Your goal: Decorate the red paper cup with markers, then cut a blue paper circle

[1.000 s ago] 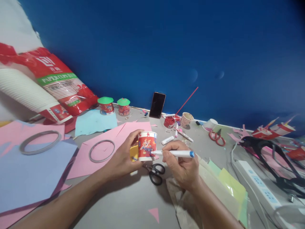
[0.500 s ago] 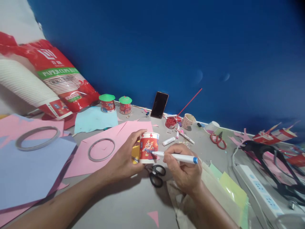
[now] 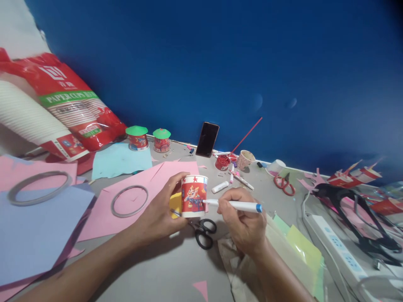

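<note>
Left hand (image 3: 160, 205) and right hand (image 3: 245, 218) both grasp something: the left pinches a small red paper cup (image 3: 193, 199) between thumb and fingers from its left side, and the right grips a white marker (image 3: 242, 206) like a pen, blue end pointing away. The cup is roughly upright in front of the person, near the middle of the view; whether its base touches the table (image 3: 157, 272) I cannot tell. Over the last half second the marker's tip has shifted along the printed wall toward the cup's right edge, while the left hand's grip stays the same; this suggests marking in progress along the blue part of the print, with the cup held as a steady backing. Something yellow (image 3: 175, 201) shows between the left hand and the cup, and black-handled scissors (image 3: 199, 230) lie just below. To the left, a grey ring (image 3: 112, 205) rests on a pink sheet (image 3: 100, 214); farther back stand two green-topped cups (image 3: 137, 142) and a phone (image 3: 207, 139) leaning near the blue wall (image 3: 189, 63). Red-handled scissors (image 3: 277, 181) and a power strip (image 3: 340, 245) lie to the right.
</note>
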{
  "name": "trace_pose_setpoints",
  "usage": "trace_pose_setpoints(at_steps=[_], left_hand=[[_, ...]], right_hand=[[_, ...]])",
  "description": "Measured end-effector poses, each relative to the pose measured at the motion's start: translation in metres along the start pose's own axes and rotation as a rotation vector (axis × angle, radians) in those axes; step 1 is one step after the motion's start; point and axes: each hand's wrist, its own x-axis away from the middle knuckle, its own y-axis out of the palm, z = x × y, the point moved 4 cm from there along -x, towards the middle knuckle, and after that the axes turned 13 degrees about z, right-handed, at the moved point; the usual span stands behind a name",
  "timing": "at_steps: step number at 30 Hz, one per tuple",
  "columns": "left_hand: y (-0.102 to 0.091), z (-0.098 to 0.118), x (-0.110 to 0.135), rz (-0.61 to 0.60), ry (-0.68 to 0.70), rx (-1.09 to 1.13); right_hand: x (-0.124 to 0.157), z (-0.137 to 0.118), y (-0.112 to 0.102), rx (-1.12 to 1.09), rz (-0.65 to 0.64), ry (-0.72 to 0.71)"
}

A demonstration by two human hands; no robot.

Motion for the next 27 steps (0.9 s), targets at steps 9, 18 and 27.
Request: trace_pose_setpoints(at_steps=[9, 18, 27], left_hand=[[0.002, -0.009, 0.002, 0.031, 0.057, 0.010], [0.001, -0.010, 0.003, 0.035, 0.017, 0.013], [0.000, -0.005, 0.000, -0.002, -0.165, 0.082]], right_hand=[[0.005, 0.004, 0.001, -0.050, 0.029, 0.005], [-0.001, -0.001, 0.001, -0.043, -0.031, 0.038], [0.005, 0.010, -0.003, -0.087, 0.047, 0.084]])
